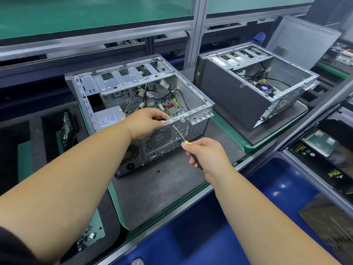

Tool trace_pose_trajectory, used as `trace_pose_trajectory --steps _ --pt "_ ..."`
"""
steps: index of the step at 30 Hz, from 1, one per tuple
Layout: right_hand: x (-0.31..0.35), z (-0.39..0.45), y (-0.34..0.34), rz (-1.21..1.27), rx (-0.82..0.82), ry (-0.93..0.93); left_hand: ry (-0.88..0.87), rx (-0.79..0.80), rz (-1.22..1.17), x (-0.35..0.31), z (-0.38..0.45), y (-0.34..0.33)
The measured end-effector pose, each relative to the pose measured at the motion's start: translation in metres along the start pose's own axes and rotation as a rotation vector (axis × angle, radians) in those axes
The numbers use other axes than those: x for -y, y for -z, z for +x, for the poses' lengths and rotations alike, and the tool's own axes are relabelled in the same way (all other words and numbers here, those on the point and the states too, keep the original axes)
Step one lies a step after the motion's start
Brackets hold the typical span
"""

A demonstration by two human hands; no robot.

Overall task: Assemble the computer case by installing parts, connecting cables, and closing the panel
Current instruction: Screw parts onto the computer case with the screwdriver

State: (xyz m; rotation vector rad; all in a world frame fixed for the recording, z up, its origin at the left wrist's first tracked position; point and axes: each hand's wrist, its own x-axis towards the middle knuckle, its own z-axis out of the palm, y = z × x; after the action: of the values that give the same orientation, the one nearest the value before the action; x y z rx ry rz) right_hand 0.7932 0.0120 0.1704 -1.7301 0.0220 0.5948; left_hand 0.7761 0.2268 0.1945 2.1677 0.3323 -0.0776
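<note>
An open computer case lies on its side on a grey mat, rear panel toward me. Inside it I see a motherboard, loose cables and a power supply. My left hand grips the top rear edge of the case, fingers curled over the rim. My right hand holds a screwdriver with a yellow and black handle. Its tip touches the rear panel just below the rim, next to my left fingertips. A small dark screw lies on the mat in front of the case.
A second open case stands to the right on its own mat, a side panel leaning behind it. Foam trays with circuit boards sit at the left. A tray of screws is near my left elbow. Boxes are at the right.
</note>
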Motion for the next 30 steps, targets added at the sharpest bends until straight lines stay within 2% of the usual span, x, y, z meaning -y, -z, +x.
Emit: trace_pose_trajectory --steps 7,9,14,20,24,28,30 --pt "0.003 0.001 -0.006 -0.094 0.002 -0.152 -0.011 -0.001 0.016 -0.003 -0.003 0.001" --pt "0.004 0.002 -0.007 -0.052 0.011 -0.174 -0.013 -0.003 0.019 -0.003 -0.003 0.001" --pt "-0.001 0.001 -0.003 -0.021 -0.006 -0.050 -0.009 0.006 0.040 -0.002 -0.003 0.002" --pt "-0.001 -0.001 0.000 -0.085 -0.043 -0.020 -0.008 -0.007 0.018 -0.002 -0.002 0.002" --pt "0.003 -0.001 -0.005 -0.146 -0.050 -0.090 -0.018 -0.002 0.040 0.000 -0.001 0.001" --pt "0.006 0.000 -0.012 0.000 -0.007 -0.234 -0.012 0.025 0.045 0.000 -0.002 0.003" --pt "0.003 0.000 -0.012 0.046 0.005 -0.239 -0.002 0.034 0.073 0.000 0.000 0.002"
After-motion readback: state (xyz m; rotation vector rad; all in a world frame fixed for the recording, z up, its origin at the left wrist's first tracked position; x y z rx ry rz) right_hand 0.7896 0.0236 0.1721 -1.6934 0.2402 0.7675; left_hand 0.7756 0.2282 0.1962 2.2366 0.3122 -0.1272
